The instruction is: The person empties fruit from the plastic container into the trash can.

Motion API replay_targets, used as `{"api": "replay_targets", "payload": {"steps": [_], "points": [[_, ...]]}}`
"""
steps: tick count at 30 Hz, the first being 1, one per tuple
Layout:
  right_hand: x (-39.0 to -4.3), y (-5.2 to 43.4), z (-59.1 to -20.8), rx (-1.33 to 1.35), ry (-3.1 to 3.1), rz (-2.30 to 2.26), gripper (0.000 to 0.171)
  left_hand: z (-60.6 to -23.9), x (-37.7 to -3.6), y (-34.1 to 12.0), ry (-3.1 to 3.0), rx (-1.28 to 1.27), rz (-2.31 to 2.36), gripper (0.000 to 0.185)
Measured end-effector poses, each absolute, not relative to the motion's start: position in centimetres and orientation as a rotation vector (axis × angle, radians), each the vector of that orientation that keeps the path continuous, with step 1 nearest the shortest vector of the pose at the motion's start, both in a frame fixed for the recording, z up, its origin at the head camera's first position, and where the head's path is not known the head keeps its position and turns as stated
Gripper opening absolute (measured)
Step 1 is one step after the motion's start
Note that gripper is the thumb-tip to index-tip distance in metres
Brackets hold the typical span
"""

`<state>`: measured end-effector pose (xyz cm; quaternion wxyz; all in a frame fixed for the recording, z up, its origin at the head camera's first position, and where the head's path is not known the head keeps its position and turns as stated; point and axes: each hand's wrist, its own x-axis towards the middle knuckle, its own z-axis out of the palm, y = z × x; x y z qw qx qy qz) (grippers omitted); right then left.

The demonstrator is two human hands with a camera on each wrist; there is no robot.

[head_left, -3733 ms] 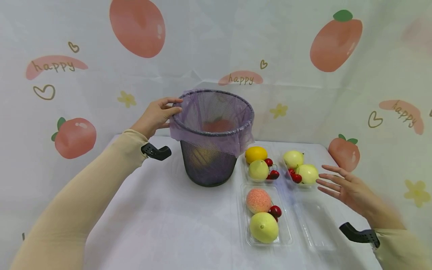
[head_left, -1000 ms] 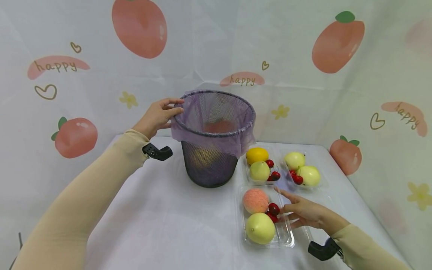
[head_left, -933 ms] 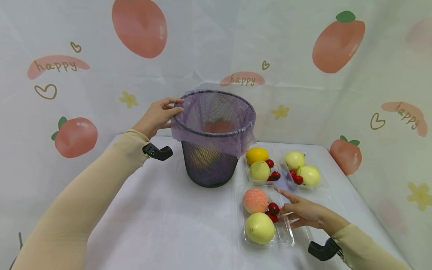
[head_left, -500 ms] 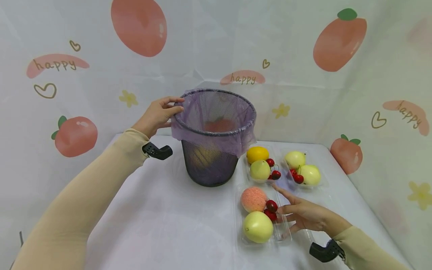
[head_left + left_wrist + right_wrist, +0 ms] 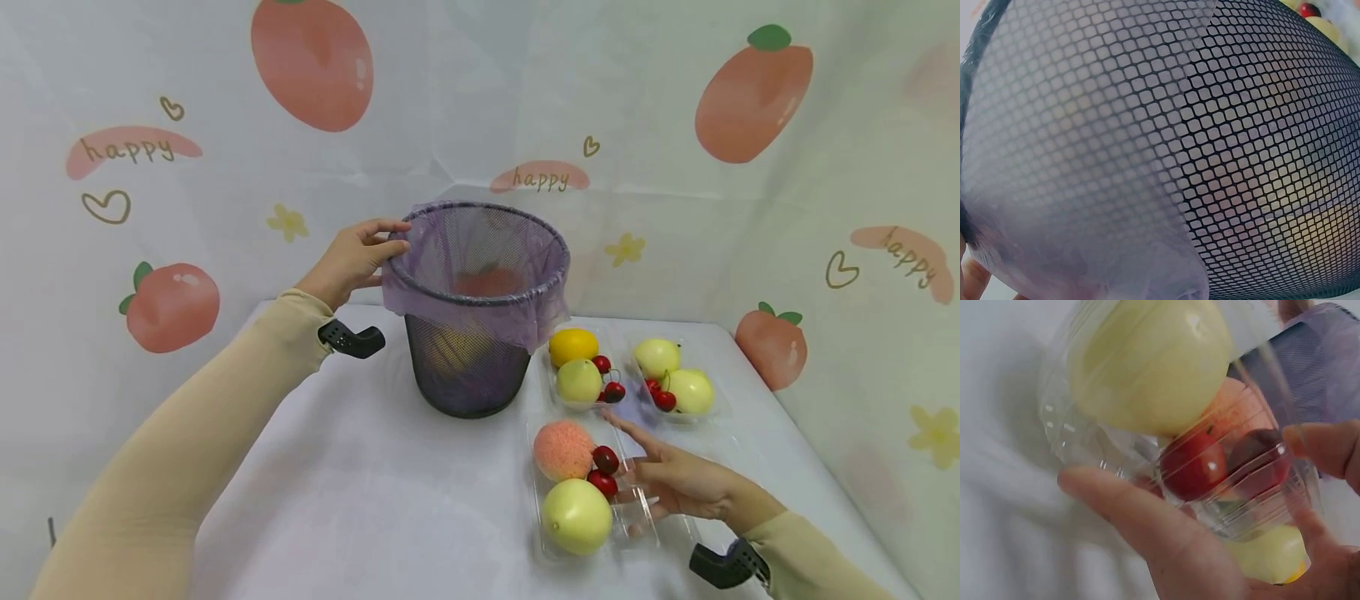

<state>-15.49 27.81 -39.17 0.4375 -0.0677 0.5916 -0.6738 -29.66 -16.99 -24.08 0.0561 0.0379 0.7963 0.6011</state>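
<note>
A clear plastic tray (image 5: pixel 633 521) holding a green apple (image 5: pixel 577 517), a peach (image 5: pixel 563 449) and two cherries (image 5: pixel 604 471) sits in front of and to the right of a black mesh bin (image 5: pixel 468 367). The person's right hand (image 5: pixel 678 483) grips the tray's right side, thumb and fingers curled round its wall. Across the bin, the left hand (image 5: pixel 351 260) holds the rim, fingers pinching the purple liner (image 5: pixel 517 321) folded over it. Two more fruit trays (image 5: pixel 637 379) lie to the right of the bin, on the white table (image 5: pixel 360 492).

A staged tabletop set: peach-print backdrop (image 5: pixel 675 167) behind a white table (image 5: pixel 360 500).
</note>
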Motion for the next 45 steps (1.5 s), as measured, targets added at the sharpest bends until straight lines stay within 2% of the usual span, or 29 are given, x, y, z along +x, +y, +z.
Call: {"api": "replay_targets", "payload": {"steps": [13, 24, 36, 45], "points": [[-15.8, 28.7, -35.2, -0.384, 1.576, -1.756, 0.074, -24.0, -29.7, -17.0, 2.417, 0.104, 1.815, 0.046], [-16.6, 30.1, -31.6, -0.642, 1.253, -1.967, 0.068, -24.0, -29.7, -16.9, 2.416, 0.102, 1.808, 0.046], [-19.1, 29.8, -27.3, -0.69, 0.905, -2.093, 0.065, -24.1, -29.7, -17.0, 2.419, 0.109, 1.806, 0.046], [-21.5, 28.9, -23.1, -0.562, 1.357, -2.147, 0.06, -24.1, -29.8, -17.0, 2.427, 0.099, 1.8, 0.046]]}}
